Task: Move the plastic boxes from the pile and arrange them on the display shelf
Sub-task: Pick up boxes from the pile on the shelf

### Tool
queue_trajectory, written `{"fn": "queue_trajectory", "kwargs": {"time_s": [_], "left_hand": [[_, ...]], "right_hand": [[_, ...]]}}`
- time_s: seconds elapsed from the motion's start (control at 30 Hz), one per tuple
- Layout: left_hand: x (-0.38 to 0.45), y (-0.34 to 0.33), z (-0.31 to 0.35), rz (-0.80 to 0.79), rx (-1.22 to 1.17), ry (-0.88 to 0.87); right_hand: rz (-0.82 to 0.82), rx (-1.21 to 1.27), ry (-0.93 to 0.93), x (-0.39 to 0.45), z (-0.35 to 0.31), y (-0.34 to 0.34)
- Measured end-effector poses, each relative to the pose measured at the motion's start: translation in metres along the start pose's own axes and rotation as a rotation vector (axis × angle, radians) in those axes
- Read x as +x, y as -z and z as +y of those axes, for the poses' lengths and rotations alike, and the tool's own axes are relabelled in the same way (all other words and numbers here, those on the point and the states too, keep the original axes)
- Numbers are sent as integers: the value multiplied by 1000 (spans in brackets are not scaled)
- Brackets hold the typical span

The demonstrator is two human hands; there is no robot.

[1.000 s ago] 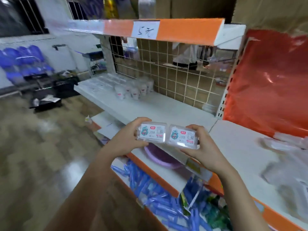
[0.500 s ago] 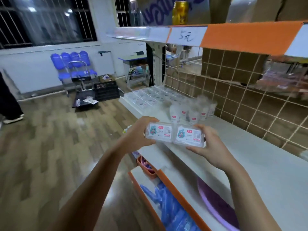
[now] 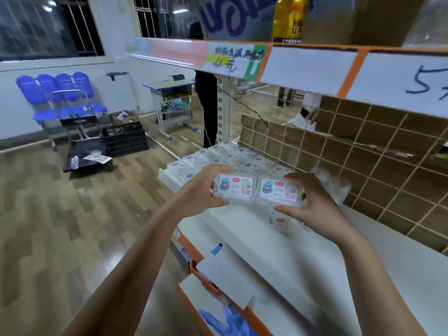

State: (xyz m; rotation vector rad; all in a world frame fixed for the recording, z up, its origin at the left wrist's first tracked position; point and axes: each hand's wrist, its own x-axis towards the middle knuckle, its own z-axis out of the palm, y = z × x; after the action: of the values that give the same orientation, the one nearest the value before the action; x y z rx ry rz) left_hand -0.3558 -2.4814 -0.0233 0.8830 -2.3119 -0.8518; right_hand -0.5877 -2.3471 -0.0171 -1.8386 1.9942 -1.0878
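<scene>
Two clear plastic boxes with white cartoon labels are held side by side above the white display shelf (image 3: 254, 241). My left hand (image 3: 201, 190) grips the left box (image 3: 234, 187) by its left end. My right hand (image 3: 315, 204) grips the right box (image 3: 278, 191), thumb below and fingers over the top right. Beyond them, rows of the same boxes (image 3: 218, 158) lie flat on the shelf's far left end. Small white cups (image 3: 278, 220) stand on the shelf just under my right hand, partly hidden.
A wire grid with brown backing (image 3: 363, 151) closes the shelf's rear. An upper shelf with orange and white price strips (image 3: 303, 66) hangs overhead. Lower shelves carry blue items (image 3: 228, 321). Blue chairs (image 3: 60, 98), black crates (image 3: 123, 139) and a desk (image 3: 172, 103) stand across the wooden floor.
The view has swung left along the shelf and closer to it. Both hands carried the two boxes leftward, toward the rows of boxes at the shelf's end.
</scene>
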Motion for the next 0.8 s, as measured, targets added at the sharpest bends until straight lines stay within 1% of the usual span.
{"fn": "queue_trajectory", "kwargs": {"time_s": [0.13,0.27,0.37,0.43,0.53,0.67,0.8], "left_hand": [[51,16,-32,-99,-26,-39],[107,29,-57,-181,44,-126],[141,34,-73,-254,47,-191],[159,34,-85,-296,40,-212],[179,29,-102,-366,-22,-229],[196,25,-113,-419,-48,-247],[206,23,-119,-456,-69,-261]], "right_hand": [[53,6,-117,33,-5,-15],[72,-30,-240,66,-11,-28],[82,-108,-333,85,-9,-37],[80,-180,-361,96,-8,-43],[22,-330,-392,110,-5,-52],[-78,-534,-470,127,-2,-64],[-170,-615,-568,135,4,-79]]}}
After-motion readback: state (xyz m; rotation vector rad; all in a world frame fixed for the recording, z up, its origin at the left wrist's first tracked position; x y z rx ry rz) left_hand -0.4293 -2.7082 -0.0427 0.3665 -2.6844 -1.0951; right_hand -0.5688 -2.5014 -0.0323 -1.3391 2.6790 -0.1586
